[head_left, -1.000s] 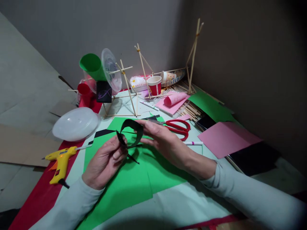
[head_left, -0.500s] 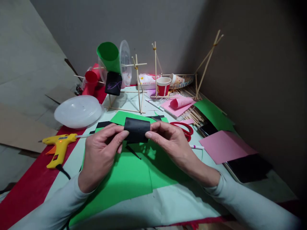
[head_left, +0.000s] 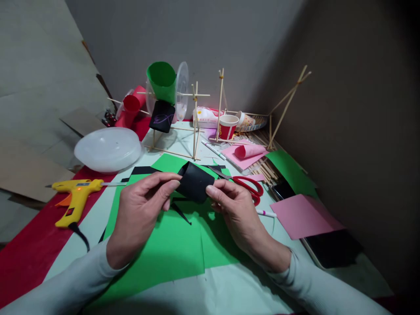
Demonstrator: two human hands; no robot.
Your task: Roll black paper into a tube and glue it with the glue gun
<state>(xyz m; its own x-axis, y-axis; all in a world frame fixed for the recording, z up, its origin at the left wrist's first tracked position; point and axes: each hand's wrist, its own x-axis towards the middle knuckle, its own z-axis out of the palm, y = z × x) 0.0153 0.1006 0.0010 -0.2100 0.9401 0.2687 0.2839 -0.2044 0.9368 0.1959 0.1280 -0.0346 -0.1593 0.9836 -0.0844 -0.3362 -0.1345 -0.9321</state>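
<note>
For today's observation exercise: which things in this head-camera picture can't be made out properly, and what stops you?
Head view:
- Rolled black paper: its seam is hidden by the left hand and right hand.
- Scissors: blades partly behind the roll.
- Writing on the red-and-white cup: too small.
- Dark flat object under the pink sheet: too dim to identify.

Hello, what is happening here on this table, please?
A person holds a rolled piece of black paper between both hands, the left hand at one end and the right hand at the other, above green paper sheets. Red-handled scissors lie just behind the right hand, and a yellow hot glue gun lies to the left. Farther back stands a frame of thin wooden sticks with a green paper cup.
</note>
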